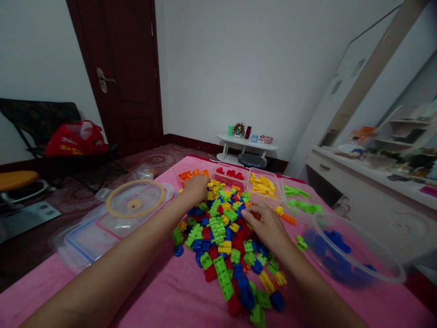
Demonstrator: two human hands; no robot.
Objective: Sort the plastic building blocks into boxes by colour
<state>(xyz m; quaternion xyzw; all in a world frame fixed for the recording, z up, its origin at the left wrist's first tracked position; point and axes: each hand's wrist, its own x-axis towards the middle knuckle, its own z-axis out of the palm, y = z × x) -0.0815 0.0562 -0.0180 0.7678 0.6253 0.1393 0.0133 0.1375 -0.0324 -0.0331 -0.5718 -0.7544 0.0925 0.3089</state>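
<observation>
Pink cloth [160,296], bricks [217,229] heaped beneath curled right fingers [250,219], beside half-hidden left fingers [205,180], grips unclear

Red bag [77,140] on a chair [41,114] near a door [126,64]

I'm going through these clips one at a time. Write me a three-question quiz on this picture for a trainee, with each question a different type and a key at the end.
1. What colour are the bricks in the round tub at the right of the table?
2. True or false: the clear lids lie to the left of the mixed brick pile.
3. Which hand is nearer the boxed orange bricks?
A) the right hand
B) the left hand
C) both equally near

Key
1. Blue.
2. True.
3. B.
</observation>
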